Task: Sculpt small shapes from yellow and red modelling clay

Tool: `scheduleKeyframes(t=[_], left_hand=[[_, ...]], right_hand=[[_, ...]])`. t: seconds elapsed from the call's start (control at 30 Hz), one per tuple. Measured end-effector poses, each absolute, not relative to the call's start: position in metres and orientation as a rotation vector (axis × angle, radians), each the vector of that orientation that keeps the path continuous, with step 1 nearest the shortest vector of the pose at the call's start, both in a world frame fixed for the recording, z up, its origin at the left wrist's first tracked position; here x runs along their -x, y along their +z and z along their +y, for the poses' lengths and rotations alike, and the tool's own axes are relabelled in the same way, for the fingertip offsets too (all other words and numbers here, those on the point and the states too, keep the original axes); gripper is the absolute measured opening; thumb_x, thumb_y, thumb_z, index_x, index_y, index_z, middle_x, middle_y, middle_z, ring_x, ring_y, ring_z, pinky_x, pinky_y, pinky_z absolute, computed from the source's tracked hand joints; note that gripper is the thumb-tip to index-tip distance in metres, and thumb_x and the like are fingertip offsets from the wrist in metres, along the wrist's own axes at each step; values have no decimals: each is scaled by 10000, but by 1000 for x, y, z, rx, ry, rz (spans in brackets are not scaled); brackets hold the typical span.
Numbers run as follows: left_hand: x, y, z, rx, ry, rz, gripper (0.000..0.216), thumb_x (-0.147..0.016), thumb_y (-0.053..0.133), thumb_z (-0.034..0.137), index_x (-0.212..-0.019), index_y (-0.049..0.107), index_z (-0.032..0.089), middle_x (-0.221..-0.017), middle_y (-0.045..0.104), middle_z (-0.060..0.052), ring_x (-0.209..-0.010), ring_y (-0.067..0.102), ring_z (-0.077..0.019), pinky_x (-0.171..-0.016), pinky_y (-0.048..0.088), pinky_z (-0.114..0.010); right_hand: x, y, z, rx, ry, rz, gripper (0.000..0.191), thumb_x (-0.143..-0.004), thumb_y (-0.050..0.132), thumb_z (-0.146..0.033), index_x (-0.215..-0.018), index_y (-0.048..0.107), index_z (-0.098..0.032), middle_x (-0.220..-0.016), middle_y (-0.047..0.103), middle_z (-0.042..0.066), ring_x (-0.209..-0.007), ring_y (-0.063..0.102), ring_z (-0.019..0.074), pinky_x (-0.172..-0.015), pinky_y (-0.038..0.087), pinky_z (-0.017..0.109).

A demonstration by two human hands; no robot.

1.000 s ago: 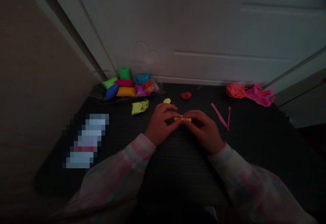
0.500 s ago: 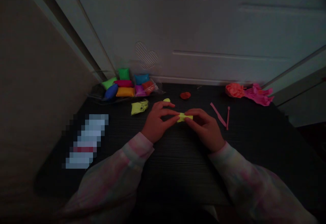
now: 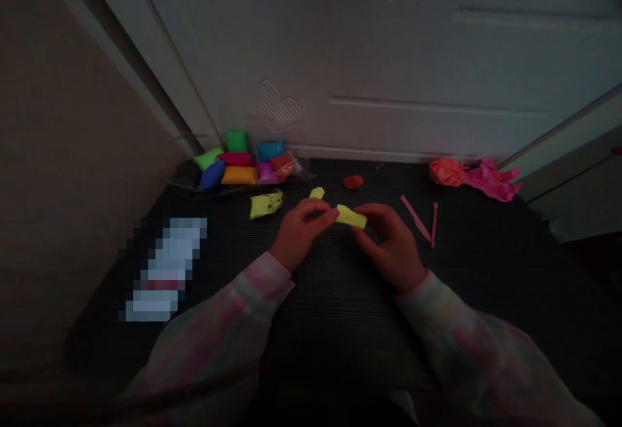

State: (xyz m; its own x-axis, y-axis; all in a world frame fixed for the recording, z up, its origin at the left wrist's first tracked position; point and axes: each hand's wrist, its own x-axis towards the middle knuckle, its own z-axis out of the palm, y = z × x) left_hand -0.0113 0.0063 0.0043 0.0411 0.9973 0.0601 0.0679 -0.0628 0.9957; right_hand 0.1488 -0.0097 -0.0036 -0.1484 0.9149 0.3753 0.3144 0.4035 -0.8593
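A flattened strip of yellow modelling clay [image 3: 350, 216] is held above the dark table, tilted down to the right. My left hand [image 3: 299, 232] pinches its left end between thumb and fingers. At the other end, my right hand [image 3: 394, 245] has the clay between its thumb and index finger, which touch its lower and upper edges. Just behind my left hand lies a smaller yellow clay lump [image 3: 317, 192]. Left of that is a torn yellow clay packet [image 3: 265, 205]. A reddish clay lump [image 3: 353, 182] rests farther back.
Coloured clay packets [image 3: 239, 175] in clear plastic sit at the back left. Two pink modelling tools [image 3: 434, 225] lie right of my hands. Crumpled orange [image 3: 447, 172] and pink pieces [image 3: 493, 181] are at the back right. A blurred-out pale rectangle [image 3: 168, 268] lies left, and a white panel [image 3: 413, 77] stands behind.
The clay strip has turned, its left end now higher, and more of it shows. My left fingers have closed in, and the right thumb has moved off its face to the lower edge.
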Motion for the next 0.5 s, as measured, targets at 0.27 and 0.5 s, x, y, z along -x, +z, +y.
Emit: scheduleKeyframes(t=[0.27,0.5], left_hand=[[10,5,4,-1414,1158,1149,75,-679,590,223,-662,632,164,-879,569,-20,-872,541,-128,-868,393,-335],[8,2,-1,-1629,1211,1235,149,-667,613,269,-789,595,187,-900,566,-36,-887,528,-161,-760,444,-338]], right_hand=[[-148,0,-10,1038,654,-1806,243,-712,564,-175,-945,523,-229,-975,517,51,-958,503,181,-823,447,369],[-149,4,-8,1109,561,-1829,138,-729,564,-210,-865,571,-226,-888,570,39,-880,537,168,-794,445,367]])
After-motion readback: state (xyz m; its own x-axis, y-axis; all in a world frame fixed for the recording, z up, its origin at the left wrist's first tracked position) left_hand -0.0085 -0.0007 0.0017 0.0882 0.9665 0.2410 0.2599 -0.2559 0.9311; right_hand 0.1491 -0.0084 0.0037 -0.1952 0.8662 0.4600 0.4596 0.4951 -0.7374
